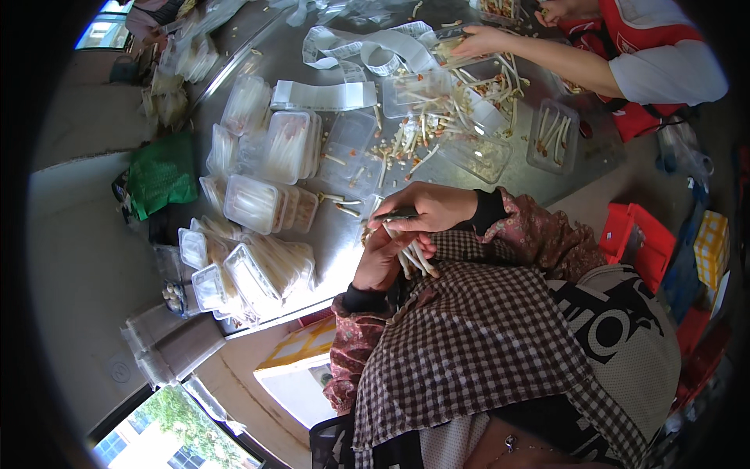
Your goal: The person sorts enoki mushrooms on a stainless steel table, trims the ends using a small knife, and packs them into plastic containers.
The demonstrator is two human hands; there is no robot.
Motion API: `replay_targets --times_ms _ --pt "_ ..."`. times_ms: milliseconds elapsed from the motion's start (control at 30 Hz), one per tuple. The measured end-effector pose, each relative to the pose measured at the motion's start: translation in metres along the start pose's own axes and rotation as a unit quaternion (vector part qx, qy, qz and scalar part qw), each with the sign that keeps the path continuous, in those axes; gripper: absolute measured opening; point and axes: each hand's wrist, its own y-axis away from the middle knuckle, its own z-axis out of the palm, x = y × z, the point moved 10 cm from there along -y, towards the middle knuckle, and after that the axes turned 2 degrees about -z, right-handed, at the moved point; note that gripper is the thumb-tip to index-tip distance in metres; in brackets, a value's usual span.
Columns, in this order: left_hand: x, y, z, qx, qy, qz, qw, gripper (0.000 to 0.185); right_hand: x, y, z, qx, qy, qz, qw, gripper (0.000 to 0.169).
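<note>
My left hand (pixel 378 261) is closed around several long white mushroom stems (pixel 417 258) with brownish ends, held above the apron. My right hand (pixel 430 206) grips a small dark-handled tool (pixel 396 214), perhaps a knife, against the upper end of the stems; its blade cannot be made out. Just beyond the hands, cut stem pieces and crumbs (pixel 410 138) lie in a heap on the metal table. An open clear plastic tray (pixel 477 157) sits beside the heap, and another clear tray (pixel 552 138) to the right holds several stems.
Stacked clear plastic boxes of white stems (pixel 252 204) fill the table's left side. A strip of printed labels (pixel 325 97) curls across the far part. A co-worker's forearm (pixel 556 61) reaches in at the upper right. Red plastic crates (pixel 636 240) stand off the table at right.
</note>
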Motion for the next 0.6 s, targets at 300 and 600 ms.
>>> replay_targets --times_ms 300,600 --pt "0.008 0.002 -0.005 0.031 -0.063 0.041 0.997 0.021 -0.015 -0.002 -0.003 -0.019 0.054 0.017 0.998 0.033" --pt "0.013 0.003 -0.006 0.041 -0.104 0.078 0.991 0.022 -0.022 0.0 -0.007 -0.037 0.035 0.051 0.997 0.039"
